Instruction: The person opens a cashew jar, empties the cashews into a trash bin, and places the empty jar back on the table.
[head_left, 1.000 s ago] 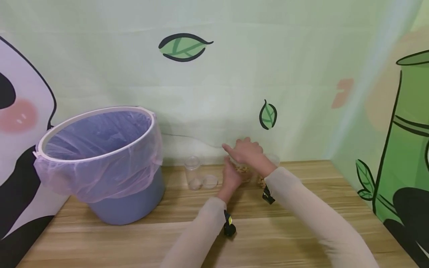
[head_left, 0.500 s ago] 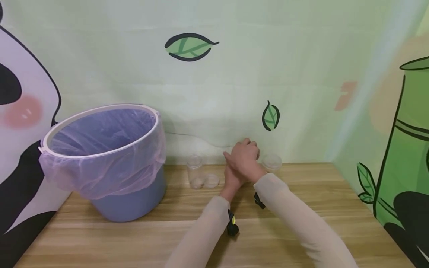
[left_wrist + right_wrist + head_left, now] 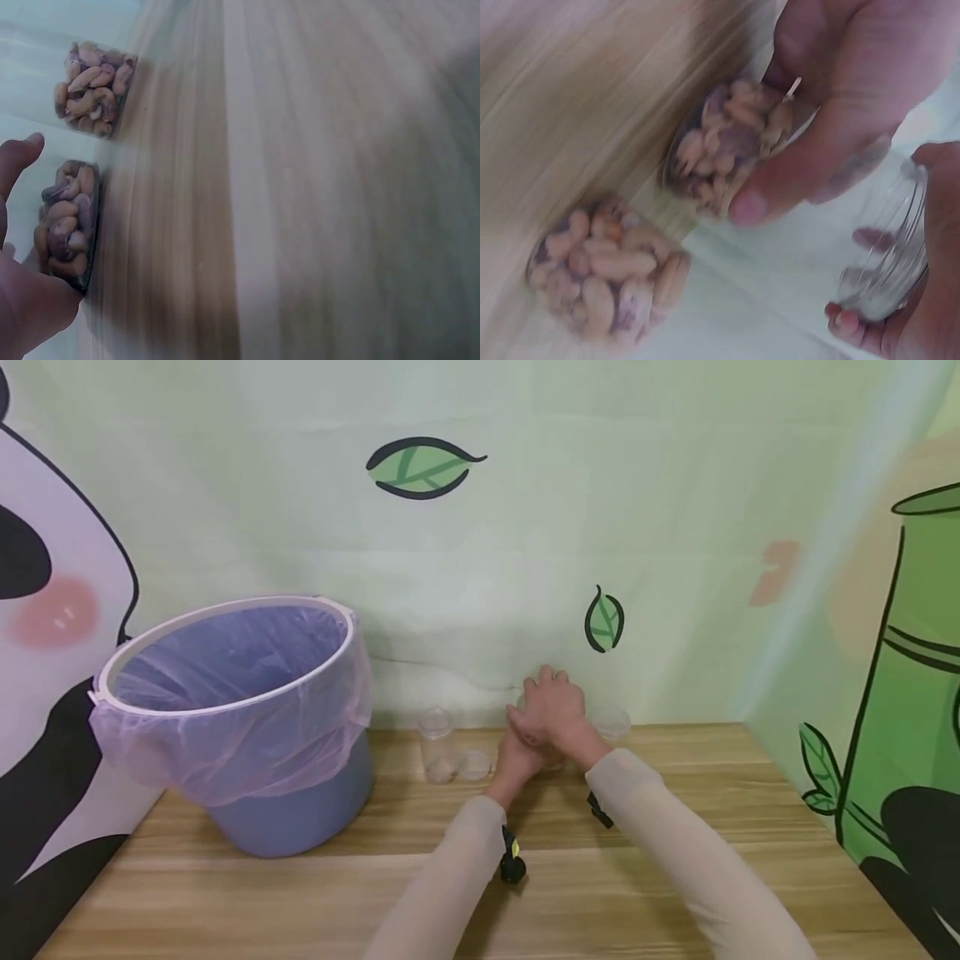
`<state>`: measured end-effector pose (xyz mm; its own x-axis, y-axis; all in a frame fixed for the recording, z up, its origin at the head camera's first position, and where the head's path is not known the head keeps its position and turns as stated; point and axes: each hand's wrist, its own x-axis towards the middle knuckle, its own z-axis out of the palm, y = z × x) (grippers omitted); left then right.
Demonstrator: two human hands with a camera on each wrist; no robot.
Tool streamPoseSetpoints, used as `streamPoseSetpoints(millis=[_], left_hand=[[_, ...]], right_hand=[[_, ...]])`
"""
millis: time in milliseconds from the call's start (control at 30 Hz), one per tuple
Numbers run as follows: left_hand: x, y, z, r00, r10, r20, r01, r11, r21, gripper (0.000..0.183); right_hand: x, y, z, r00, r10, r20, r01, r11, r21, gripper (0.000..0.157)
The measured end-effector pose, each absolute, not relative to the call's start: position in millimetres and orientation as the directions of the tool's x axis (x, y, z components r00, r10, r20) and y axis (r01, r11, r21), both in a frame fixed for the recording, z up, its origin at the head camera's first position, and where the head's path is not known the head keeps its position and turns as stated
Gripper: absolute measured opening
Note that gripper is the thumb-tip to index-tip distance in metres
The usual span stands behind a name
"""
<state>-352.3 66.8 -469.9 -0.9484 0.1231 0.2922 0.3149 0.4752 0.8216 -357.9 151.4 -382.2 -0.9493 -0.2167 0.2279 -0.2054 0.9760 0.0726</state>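
Note:
My left hand [image 3: 517, 758] is wrapped around a clear jar with cashews [image 3: 727, 142] in its bottom, standing on the wooden tabletop. Over the jar's top lies my right hand [image 3: 557, 710], which hides most of the jar in the head view. In the right wrist view the right hand's fingers [image 3: 937, 255] curl round a clear ribbed lid [image 3: 891, 259] at the jar's mouth. A second clear jar of cashews [image 3: 607, 274] stands close beside the first; its round top [image 3: 611, 721] shows just right of the hands in the head view.
Left of the hands stands a clear jar [image 3: 435, 745] with a clear round lid [image 3: 475, 766] by its base. A large blue bin [image 3: 288, 814] with a pinkish liner [image 3: 247, 760] fills the left side. A printed cloth backdrop [image 3: 487, 568] rises behind the table [image 3: 300, 902].
The right hand has come down onto the jar top and turned slightly, closing round the lid. The left hand keeps its hold on the jar. The view has shifted a little.

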Motion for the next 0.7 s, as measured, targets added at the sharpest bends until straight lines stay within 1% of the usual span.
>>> streamPoseSetpoints(millis=[67,167,300,367,467,533,600,700], left_hand=[[-348,63,-472,-0.951,0.148,0.272,0.308,0.36,0.881,0.075],[-337,58,-472,-0.958,0.19,0.213,0.251,0.208,0.945,0.074],[-324,47,-465,-0.944,0.297,0.147,0.194,0.135,0.972,0.062],[-319,42,-461,-0.927,0.347,0.14,0.186,0.104,0.977,0.063],[-311,36,-457,-0.908,0.401,0.122,0.175,0.099,0.98,0.065],[-305,32,-455,-0.906,0.412,0.101,0.169,0.131,0.977,0.067],[-301,29,-454,-0.902,0.424,0.08,0.167,0.172,0.971,0.064],[-295,24,-449,-0.886,0.454,0.092,0.2,0.196,0.96,0.067]], right_hand=[[-356,155,-384,-0.941,-0.257,0.221,-0.245,0.966,0.082,0.058],[-350,161,-385,-0.925,-0.317,0.211,-0.304,0.948,0.091,0.056],[-343,167,-384,-0.893,-0.398,0.209,-0.384,0.917,0.106,0.056],[-339,168,-382,-0.879,-0.427,0.213,-0.415,0.904,0.101,0.054],[-331,170,-382,-0.86,-0.459,0.222,-0.454,0.888,0.073,0.05],[-324,172,-382,-0.844,-0.489,0.223,-0.49,0.87,0.054,0.046],[-318,173,-383,-0.817,-0.527,0.234,-0.531,0.846,0.05,0.043],[-311,174,-382,-0.774,-0.576,0.262,-0.584,0.81,0.057,0.041]])
